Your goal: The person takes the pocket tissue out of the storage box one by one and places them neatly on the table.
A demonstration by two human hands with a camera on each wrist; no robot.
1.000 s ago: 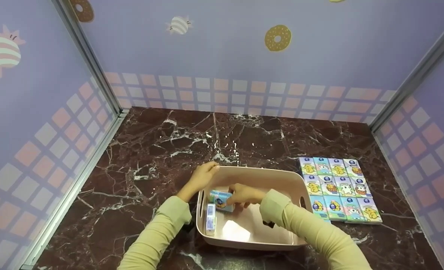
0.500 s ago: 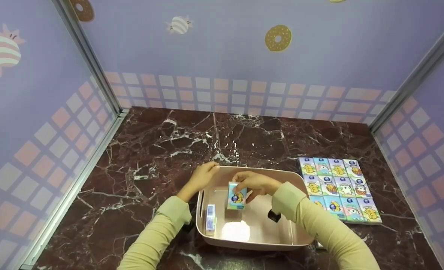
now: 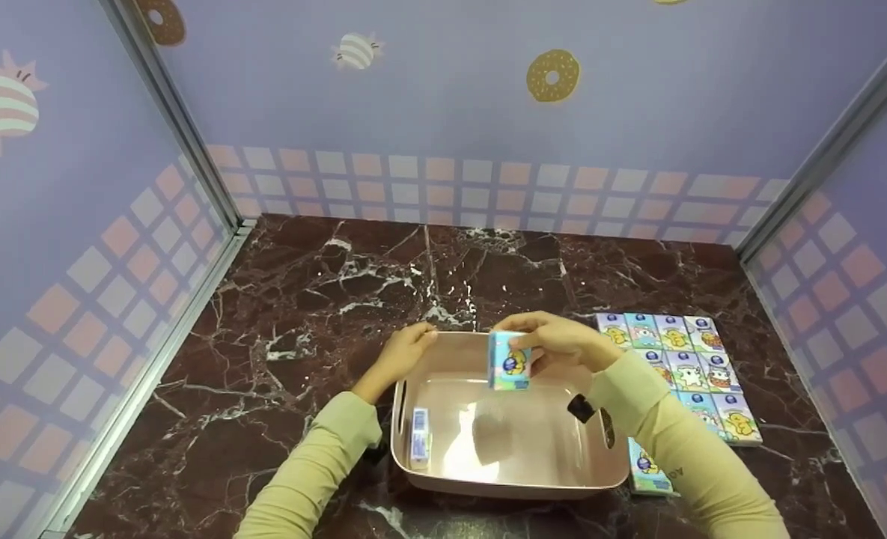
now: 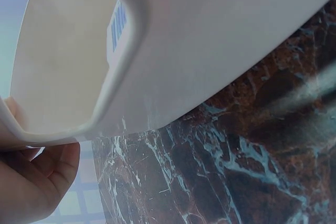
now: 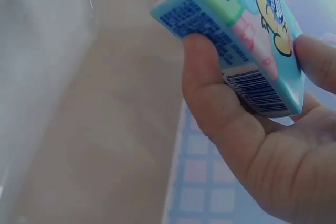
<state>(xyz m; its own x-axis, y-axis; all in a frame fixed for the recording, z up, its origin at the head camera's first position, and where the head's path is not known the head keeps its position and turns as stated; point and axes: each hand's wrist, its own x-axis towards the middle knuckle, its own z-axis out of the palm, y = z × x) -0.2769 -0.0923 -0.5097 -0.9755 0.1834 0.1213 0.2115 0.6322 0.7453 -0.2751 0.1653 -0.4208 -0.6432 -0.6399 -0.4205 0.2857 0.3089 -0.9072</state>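
Over the bin's far half, my right hand point(image 3: 559, 340) pinches a small blue tissue pack point(image 3: 510, 363) between thumb and fingers. The right wrist view shows the pack's barcode and a yellow cartoon duck. My left hand point(image 3: 404, 358) grips the far left corner of a pale pink plastic bin point(image 3: 518, 492) with handle holes. In the left wrist view, fingers point(image 4: 60, 169) lie under the bin's rim. Another tissue pack point(image 3: 420, 438) stands on its edge inside the bin by the left wall.
Right of the bin, several tissue packs point(image 3: 701, 367) lie in neat rows, partly behind the right sleeve point(image 3: 683, 442). A single blue pack point(image 3: 647, 473) lies at the bin's near right corner. Lilac walls enclose the dark marble surface point(image 3: 301, 299) at the back and sides.
My right hand has lifted the blue tissue pack from the bin's left part, turned it upright and moved it right and away from me. My left hand has stayed at the corner.
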